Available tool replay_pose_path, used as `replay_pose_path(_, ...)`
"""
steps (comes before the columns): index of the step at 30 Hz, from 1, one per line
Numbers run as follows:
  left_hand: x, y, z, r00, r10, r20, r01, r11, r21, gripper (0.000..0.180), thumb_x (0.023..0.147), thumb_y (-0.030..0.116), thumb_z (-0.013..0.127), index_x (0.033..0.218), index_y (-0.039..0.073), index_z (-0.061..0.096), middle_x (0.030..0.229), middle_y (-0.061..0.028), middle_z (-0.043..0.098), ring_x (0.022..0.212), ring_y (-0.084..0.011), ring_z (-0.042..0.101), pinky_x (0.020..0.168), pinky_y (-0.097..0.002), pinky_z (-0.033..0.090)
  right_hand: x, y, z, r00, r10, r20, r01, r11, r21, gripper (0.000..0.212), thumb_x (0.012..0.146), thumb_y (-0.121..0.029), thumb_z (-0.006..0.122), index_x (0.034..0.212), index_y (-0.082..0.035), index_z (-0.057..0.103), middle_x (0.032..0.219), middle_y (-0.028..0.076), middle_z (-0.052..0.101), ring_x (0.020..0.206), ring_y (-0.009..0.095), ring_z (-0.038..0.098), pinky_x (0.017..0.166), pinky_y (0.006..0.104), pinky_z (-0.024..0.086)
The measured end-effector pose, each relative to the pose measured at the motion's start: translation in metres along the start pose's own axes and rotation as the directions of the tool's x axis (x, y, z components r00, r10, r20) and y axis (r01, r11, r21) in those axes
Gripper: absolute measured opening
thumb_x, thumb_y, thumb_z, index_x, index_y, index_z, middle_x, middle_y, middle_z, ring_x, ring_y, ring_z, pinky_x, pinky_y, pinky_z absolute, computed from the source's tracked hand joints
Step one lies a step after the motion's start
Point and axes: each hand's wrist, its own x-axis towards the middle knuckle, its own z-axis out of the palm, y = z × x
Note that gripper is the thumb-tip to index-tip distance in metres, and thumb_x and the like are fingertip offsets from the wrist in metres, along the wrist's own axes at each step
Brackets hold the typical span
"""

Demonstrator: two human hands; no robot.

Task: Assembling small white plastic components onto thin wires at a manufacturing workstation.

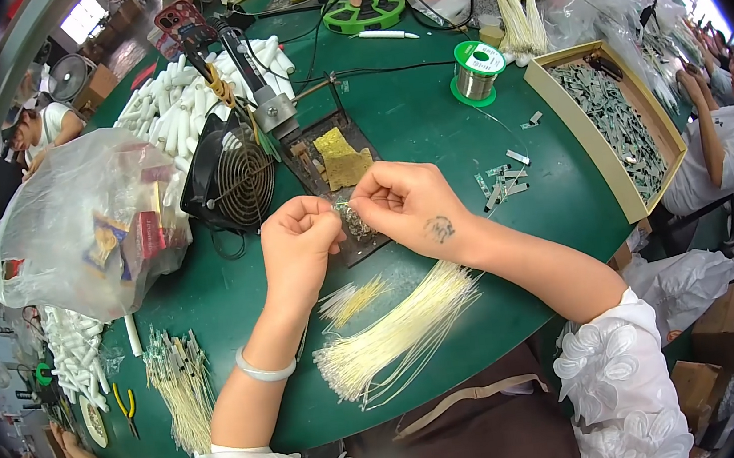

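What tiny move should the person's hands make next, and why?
Probably a small alignment: keep the left grip steady while the right grip nudges into line with it. Both are pinched close together, just on the wearer's side of the yellow sponge, and whatever sits between them is too small to identify, so fine control seems wise.

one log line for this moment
left hand: pinched; right hand: pinched, beside left; grip contents: too small to tell; nearer body: pale wire bundle
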Motion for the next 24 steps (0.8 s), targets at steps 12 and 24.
replay_pose_path(12,-0.0037,0.0026,0.0016,0.999,0.045,-0.016,-0.045,0.998,0.034,0.005,0.079,0.000,0.055,0.083,0.002,0.057,0.068,-0.0002,0.058,0.057,-0.0058,0.053,0.051,-0.0185,0.040,-0.0010,-0.0024,0.0018,0.997,-0.067,-0.037,0.066,0.997,-0.031,0.009,0.082,-0.006,0.066,0.082,0.001,0.060,0.065,-0.001,0.056,0.055,0.001,0.044,0.049,0.0190,0.037)
replay_pose_path(24,-0.0009,-0.0046,-0.0075,1.000,-0.020,-0.018,0.020,1.000,-0.024,0.007,0.078,0.000,0.058,0.084,-0.001,0.058,0.069,-0.0006,0.058,0.056,-0.0067,0.055,0.050,-0.0189,0.041,-0.0025,-0.0007,0.0003,1.000,-0.029,0.007,0.029,0.999,-0.024,0.008,0.081,-0.004,0.065,0.080,0.001,0.060,0.065,-0.002,0.055,0.057,0.000,0.045,0.049,0.0177,0.037)
